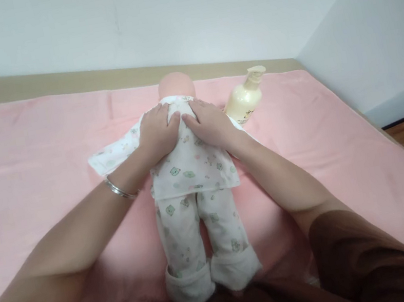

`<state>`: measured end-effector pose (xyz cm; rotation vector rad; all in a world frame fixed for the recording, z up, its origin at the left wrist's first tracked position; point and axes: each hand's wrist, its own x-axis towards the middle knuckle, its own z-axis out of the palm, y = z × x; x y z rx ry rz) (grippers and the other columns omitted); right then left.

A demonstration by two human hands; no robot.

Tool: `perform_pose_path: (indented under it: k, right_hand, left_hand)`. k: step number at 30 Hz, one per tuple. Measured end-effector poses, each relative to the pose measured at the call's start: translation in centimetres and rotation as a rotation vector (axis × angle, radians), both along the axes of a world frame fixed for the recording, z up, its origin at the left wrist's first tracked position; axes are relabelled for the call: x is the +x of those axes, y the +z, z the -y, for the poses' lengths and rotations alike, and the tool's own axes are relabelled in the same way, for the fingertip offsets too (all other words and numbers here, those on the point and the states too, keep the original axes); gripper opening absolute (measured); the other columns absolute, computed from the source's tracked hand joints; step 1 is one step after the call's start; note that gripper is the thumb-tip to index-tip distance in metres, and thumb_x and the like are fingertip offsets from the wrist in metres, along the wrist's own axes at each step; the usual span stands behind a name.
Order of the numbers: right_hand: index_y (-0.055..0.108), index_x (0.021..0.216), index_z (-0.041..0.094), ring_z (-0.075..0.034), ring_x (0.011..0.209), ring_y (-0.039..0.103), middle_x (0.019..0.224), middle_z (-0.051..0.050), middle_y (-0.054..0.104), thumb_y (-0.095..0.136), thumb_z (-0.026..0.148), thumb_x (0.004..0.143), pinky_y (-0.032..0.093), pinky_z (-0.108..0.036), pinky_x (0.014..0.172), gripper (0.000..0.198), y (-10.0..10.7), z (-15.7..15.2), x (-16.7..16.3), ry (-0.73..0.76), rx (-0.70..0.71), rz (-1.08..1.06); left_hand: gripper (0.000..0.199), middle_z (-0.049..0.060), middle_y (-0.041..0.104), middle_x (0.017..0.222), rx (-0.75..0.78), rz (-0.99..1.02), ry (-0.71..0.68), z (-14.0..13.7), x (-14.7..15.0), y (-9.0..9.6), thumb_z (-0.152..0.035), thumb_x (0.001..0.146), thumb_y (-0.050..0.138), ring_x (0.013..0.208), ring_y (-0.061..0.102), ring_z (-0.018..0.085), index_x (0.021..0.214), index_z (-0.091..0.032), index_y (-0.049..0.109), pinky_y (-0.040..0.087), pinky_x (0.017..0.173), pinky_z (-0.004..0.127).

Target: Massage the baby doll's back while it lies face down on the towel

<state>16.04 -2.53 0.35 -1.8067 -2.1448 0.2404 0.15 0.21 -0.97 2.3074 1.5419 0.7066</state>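
no readable text, even on the bottle (pixel 244 99).

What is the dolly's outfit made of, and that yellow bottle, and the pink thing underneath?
The doll's outfit looks like soft printed cotton; it wrinkles. The bottle seems glossy plastic, given its shine and pump top. The pink blanket looks like fuzzy matte fleece or terry.

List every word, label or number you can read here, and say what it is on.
None can be read.
Pump bottle: a small dark mark low on its front, too blurred to read.
Doll's clothes: only a printed pattern of small animals, no words.
Bracelet on the left wrist: no marking visible.
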Motion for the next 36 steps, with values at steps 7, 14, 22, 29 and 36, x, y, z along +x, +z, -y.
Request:
perform_pose_path:
  k: [7,14,22,29,36]
  right_hand:
    - [0.064,0.116,0.016,-0.033,0.109,0.066,0.12,-0.017,0.072,0.035,0.05,0.104,0.053,-0.048,0.095,0.046,-0.2,-0.1,0.7,-0.023,0.02,-0.062]
    - [0.064,0.117,0.014,-0.034,0.111,0.066,0.122,-0.017,0.072,0.034,0.046,0.105,0.052,-0.046,0.093,0.046,-0.2,-0.2,0.8,-0.007,0.013,-0.022]
    - [0.062,0.118,0.008,-0.036,0.114,0.063,0.118,-0.021,0.07,0.03,0.031,0.106,0.048,-0.048,0.101,0.041,0.4,2.4,-1.6,-0.001,0.112,0.189]
    - [0.061,0.125,0.009,-0.034,0.128,0.059,0.134,-0.02,0.066,0.031,0.037,0.108,0.047,-0.047,0.109,0.045,0.7,1.2,-0.7,0.023,0.012,0.044]
    - [0.059,0.13,0.006,-0.036,0.13,0.058,0.139,-0.022,0.064,0.029,0.035,0.108,0.045,-0.049,0.111,0.047,0.1,0.5,-0.5,-0.029,0.036,0.038]
  left_hand:
    - [0.044,0.016,0.068,0.124,0.041,0.008,-0.026,0.2,0.0,-0.4,-0.04,0.101,0.03,0.121,0.058,0.031,0.113,-0.016,0.065,0.042,0.116,0.05]
    - [0.043,0.02,0.061,0.137,0.087,0.007,-0.028,2.1,0.5,-0.4,-0.035,0.101,0.031,0.131,0.052,0.034,0.124,-0.012,0.059,0.036,0.121,0.054]
    - [0.048,0.019,0.067,0.119,-0.065,0.02,0.008,-0.9,-0.6,-0.3,-0.045,0.099,0.033,0.117,0.058,0.033,0.114,-0.014,0.065,0.048,0.108,0.052]
    - [0.05,0.021,0.068,0.117,0.02,-0.064,0.025,-0.2,-0.5,-0.6,-0.041,0.099,0.03,0.114,0.06,0.034,0.119,-0.011,0.066,0.048,0.106,0.053]
    - [0.043,0.019,0.068,0.126,0.173,-0.003,-0.026,1.2,0.2,-1.2,-0.03,0.098,0.033,0.123,0.059,0.033,0.122,-0.013,0.063,0.045,0.111,0.049]
